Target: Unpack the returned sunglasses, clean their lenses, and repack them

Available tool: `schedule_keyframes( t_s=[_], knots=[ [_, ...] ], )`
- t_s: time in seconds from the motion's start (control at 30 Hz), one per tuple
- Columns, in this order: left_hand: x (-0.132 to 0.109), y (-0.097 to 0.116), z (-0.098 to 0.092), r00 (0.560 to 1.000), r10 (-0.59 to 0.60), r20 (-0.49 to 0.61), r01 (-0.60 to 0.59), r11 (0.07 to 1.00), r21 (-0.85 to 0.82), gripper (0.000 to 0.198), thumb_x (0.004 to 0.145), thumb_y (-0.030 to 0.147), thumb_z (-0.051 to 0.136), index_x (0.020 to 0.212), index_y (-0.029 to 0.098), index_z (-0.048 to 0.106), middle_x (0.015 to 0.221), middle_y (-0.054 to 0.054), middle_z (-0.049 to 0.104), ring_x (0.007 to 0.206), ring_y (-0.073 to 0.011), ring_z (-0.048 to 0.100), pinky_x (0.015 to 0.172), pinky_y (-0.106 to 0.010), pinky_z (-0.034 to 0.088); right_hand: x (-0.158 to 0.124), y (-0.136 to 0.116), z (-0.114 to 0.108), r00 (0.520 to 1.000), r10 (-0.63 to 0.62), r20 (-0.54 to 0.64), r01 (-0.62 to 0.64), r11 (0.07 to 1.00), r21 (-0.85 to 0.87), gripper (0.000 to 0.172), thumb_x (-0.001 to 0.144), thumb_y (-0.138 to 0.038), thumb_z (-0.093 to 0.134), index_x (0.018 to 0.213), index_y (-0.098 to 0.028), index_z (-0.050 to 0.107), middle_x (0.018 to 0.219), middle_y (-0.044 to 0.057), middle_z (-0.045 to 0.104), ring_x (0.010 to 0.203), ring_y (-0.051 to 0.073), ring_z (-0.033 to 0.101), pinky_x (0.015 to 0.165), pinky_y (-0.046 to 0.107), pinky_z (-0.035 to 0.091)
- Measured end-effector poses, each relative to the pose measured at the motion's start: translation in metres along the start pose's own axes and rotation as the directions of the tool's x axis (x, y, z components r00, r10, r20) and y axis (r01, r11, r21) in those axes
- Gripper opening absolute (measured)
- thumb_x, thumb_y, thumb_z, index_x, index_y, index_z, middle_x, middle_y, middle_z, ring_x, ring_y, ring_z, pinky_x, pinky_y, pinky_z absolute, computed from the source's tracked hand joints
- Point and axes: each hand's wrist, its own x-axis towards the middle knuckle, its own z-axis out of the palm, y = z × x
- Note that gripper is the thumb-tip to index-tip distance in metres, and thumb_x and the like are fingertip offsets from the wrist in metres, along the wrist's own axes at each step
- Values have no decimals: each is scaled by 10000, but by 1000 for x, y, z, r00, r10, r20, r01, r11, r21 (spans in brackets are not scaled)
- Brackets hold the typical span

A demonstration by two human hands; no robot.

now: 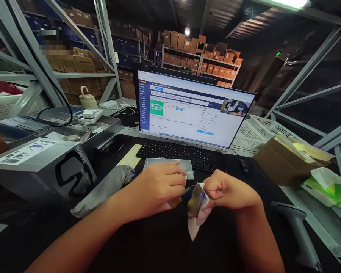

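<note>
My right hand [220, 189] is closed in a fist around a pinkish white cloth [206, 214] with a zigzag edge. The cloth lies against a tinted lens [195, 201] with a blue glint, part of what look like glasses. My left hand [163, 185] has its fingers curled round the other side of the glasses, whose frame is mostly hidden. Just behind my left hand is an open, shallow light box [187, 167]. A grey soft pouch [105, 191] lies to the left, beside my left forearm.
A monitor [184, 117] stands behind a black keyboard [170, 151]. At the left sits a dark printed box [53, 170]. To the right are a mouse [244, 165], a cardboard box [284, 163], a tissue pack [326, 189] and a scanner [298, 231]. A person stands at the back left.
</note>
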Motion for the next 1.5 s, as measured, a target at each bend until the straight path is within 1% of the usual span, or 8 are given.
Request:
schedule_keyframes(
  t_s=[0.2, 0.47, 0.77, 0.87, 1.0, 1.13, 1.3, 1.5],
  knots=[
    [3, -1, 16, 989, 107, -104, -101, 993, 66, 235, 956, 124, 482, 763, 157, 612, 832, -19, 682, 935, -158, 636, 1116, -413, 432, 12, -16, 42, 910, -89, -405, -13, 970, -242, 426, 803, -103, 591, 597, -194, 229, 578, -78, 227, 566, 82, 182, 489, 232, 153],
    [-1, -7, -1, 988, 61, -139, -64, 998, -15, 90, 918, 240, 631, 881, 158, 634, 930, 8, 721, 1053, -167, 628, 1154, -385, 394, -11, 4, -23, 976, -210, 49, 213, 975, -69, 509, 841, -247, 640, 553, -215, 221, 555, -71, 264, 533, 91, 259, 514, 241, 227],
    [2, -2, 15, 984, 130, -119, -108, 979, 172, 166, 942, 177, 561, 808, 135, 651, 859, -37, 706, 1053, -205, 654, 1183, -476, 364, 11, -17, 30, 939, -136, -316, 63, 971, -230, 351, 786, -31, 509, 617, -198, 250, 590, -85, 242, 565, 78, 215, 517, 223, 186],
    [0, -4, 7, 985, 128, -118, -107, 980, 170, 145, 923, 262, 626, 834, 152, 655, 927, -14, 727, 1111, -219, 642, 1210, -493, 312, 9, -6, 4, 988, -154, -26, 153, 987, -44, 375, 766, -40, 516, 611, -213, 221, 596, -86, 216, 555, 74, 214, 510, 219, 195],
    [0, -3, 0, 987, 121, -108, -109, 988, 106, 241, 868, 404, 692, 864, 165, 657, 959, 4, 741, 1127, -222, 641, 1232, -489, 271, -2, 10, -33, 944, -225, 242, 229, 973, 12, 430, 792, -73, 577, 591, -219, 226, 595, -82, 217, 558, 82, 202, 512, 227, 203],
    [3, -1, 5, 984, 130, -126, -119, 989, 90, 241, 852, 370, 718, 924, 146, 663, 928, -4, 740, 1106, -217, 650, 1236, -465, 267, -6, 3, -28, 955, -247, 162, 265, 960, -96, 444, 780, -61, 600, 599, -212, 223, 594, -82, 242, 568, 82, 217, 525, 225, 217],
    [5, 2, 12, 989, 100, -111, -83, 986, 148, 153, 909, 265, 643, 824, 139, 642, 872, -27, 724, 1057, -220, 666, 1220, -464, 282, 8, -12, 11, 960, -208, -187, 154, 951, -267, 403, 741, -51, 619, 589, -187, 272, 550, -98, 275, 534, 58, 262, 514, 212, 206],
    [2, 1, -2, 985, 36, -166, -22, 996, 85, 183, 830, 302, 747, 889, 177, 627, 940, -23, 747, 1098, -262, 652, 1183, -589, 294, 2, 6, -17, 924, -381, 31, 382, 922, -68, 534, 811, -213, 719, 564, -195, 245, 560, -97, 224, 536, 64, 207, 497, 218, 199]
  ],
)
